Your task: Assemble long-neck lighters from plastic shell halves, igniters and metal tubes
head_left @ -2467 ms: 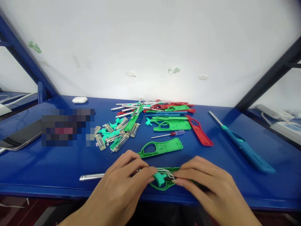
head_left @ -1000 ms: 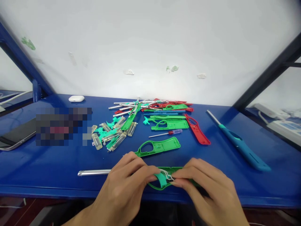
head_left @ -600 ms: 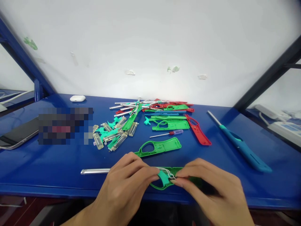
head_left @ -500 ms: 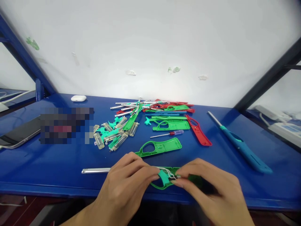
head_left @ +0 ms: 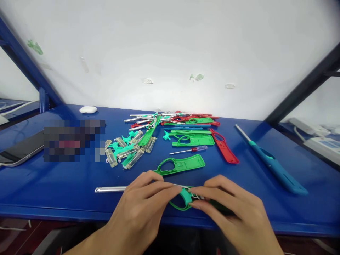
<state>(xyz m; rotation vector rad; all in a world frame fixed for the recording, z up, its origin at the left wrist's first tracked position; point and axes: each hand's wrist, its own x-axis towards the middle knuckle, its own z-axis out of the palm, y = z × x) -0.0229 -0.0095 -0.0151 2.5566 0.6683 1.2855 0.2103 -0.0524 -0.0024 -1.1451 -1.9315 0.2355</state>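
A green lighter shell [head_left: 177, 205] lies near the front edge of the blue table [head_left: 53, 187], with a teal trigger piece [head_left: 185, 195] and thin white wires in it. A silver metal tube [head_left: 110, 189] sticks out of it to the left. My left hand [head_left: 145, 205] pinches the shell and tube from the left, fingertips against the trigger. My right hand [head_left: 233, 212] covers the shell's right part, its fingers pressed on the wires beside the trigger. Both hands are closed on this assembly.
Another green shell half [head_left: 182, 165] lies just beyond my hands. Further back are a small screwdriver [head_left: 190, 150], a red shell [head_left: 224, 148], clear gas tanks with teal parts [head_left: 127, 152] and a heap of tubes and shells [head_left: 172, 122]. A finished teal lighter [head_left: 271, 164] lies right; phone [head_left: 21, 152] left.
My hands have stayed on the green shell. The teal trigger has tipped and sits lower in the shell, and my right fingers have closed in over the wires. The view has shifted slightly.
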